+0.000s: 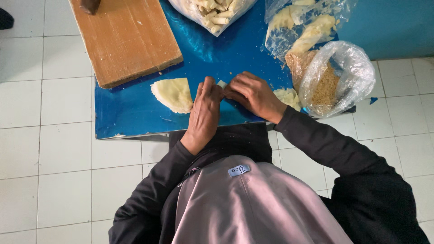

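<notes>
both hands meet at the middle of the blue worktop point(135, 113), working a small pale piece of dough wrapper point(221, 83) that shows only as a sliver between the fingertips. the left hand point(205, 110) lies flat-edged beside it, fingers straight and close together, pressing in from the side. the right hand point(253, 95) curls over it from the other side, fingers bent and closed down onto the piece, so most of it is hidden and i cannot tell whether it is already rolled.

just left of the left hand lies a folded quarter-round stack of wrappers point(173, 94), pale yellow, touching nothing else. beyond it sits a wooden board point(129, 38), tilted across the worktop's far corner. a clear bag of finished rolled sticks point(214, 13) lies at the far edge. to the right, an open bag of more wrappers point(303, 27) and a bag of brown crumbs point(332, 79) sit close to the right wrist, with a small pale heap point(288, 97) just beside it.

to do this rolling step well, i judge that the fingers should keep even pressure from both sides, so the piece stays tight and straight, and the right sleeve should stay off the crumb bag.
</notes>
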The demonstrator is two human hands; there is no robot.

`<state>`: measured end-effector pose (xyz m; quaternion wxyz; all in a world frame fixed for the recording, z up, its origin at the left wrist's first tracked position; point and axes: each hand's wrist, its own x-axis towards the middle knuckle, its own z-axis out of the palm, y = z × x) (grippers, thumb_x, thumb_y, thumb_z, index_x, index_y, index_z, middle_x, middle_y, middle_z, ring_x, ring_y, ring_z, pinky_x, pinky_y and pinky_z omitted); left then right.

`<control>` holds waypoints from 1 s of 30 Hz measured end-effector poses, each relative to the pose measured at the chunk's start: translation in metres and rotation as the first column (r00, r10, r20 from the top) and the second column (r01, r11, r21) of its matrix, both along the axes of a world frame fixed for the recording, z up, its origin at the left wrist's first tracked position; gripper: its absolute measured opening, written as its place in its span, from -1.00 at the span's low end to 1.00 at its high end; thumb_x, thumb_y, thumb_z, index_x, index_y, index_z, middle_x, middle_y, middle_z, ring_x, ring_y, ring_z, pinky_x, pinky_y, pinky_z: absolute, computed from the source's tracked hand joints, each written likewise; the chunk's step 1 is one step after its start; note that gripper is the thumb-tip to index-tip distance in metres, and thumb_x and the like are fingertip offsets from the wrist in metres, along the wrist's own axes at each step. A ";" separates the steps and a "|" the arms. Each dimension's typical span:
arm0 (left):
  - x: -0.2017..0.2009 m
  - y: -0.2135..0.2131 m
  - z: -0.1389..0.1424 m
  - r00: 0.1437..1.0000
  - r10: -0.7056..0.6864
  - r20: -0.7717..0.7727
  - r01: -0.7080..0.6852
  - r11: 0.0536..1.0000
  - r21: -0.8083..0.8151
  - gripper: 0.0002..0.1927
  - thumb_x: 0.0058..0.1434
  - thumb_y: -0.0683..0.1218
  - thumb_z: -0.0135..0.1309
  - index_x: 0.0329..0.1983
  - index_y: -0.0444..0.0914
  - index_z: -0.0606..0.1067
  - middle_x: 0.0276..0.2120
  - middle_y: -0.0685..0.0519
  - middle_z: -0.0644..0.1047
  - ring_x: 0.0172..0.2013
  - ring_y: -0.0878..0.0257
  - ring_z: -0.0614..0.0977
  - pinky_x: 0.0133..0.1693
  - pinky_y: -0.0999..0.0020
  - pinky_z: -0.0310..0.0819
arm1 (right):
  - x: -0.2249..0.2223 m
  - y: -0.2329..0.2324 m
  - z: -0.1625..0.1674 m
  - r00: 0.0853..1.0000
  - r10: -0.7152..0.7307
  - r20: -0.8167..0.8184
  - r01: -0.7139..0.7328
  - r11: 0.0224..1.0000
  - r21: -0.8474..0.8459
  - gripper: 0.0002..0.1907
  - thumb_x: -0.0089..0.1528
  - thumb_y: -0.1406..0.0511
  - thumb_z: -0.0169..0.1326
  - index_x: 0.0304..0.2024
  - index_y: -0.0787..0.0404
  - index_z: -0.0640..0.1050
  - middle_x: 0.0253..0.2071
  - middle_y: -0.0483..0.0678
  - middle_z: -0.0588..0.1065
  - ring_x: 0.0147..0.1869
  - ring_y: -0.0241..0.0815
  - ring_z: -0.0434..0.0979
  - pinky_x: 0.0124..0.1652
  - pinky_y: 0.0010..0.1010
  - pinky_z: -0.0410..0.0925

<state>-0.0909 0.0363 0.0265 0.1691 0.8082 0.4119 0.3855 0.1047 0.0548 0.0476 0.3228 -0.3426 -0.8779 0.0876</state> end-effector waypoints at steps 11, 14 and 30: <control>0.006 -0.001 0.003 0.994 0.085 -0.074 -0.084 0.996 0.013 -0.91 0.33 -0.31 -0.04 -0.11 -0.39 0.39 -0.09 -0.17 0.28 -0.02 -0.09 0.42 -0.05 0.05 0.36 | 0.000 0.001 -0.001 0.999 -0.052 0.012 0.052 0.998 0.029 -0.78 0.24 0.40 0.21 -0.05 0.29 0.59 -0.12 0.00 0.48 -0.02 0.03 0.46 -0.03 -0.21 0.37; 0.006 -0.001 0.002 0.987 0.101 -0.123 -0.105 0.994 -0.019 -0.92 0.32 -0.30 -0.02 -0.14 -0.38 0.38 -0.09 -0.16 0.28 0.00 -0.07 0.42 -0.02 0.06 0.37 | 0.000 0.001 -0.003 0.995 -0.063 0.075 0.059 0.996 0.061 -0.85 0.27 0.42 0.20 -0.10 0.23 0.59 -0.13 -0.06 0.51 -0.05 -0.03 0.46 -0.04 -0.20 0.34; 0.011 -0.005 0.007 0.983 0.137 -0.123 -0.135 0.990 0.029 -0.59 0.12 -0.43 -0.07 0.09 -0.46 0.33 0.02 -0.23 0.25 0.04 -0.15 0.38 0.02 0.06 0.42 | -0.001 -0.004 -0.014 0.955 -0.215 0.202 0.156 0.949 0.275 -0.64 0.25 0.44 0.13 0.11 0.20 0.58 0.02 -0.07 0.47 0.10 -0.07 0.46 0.06 -0.23 0.36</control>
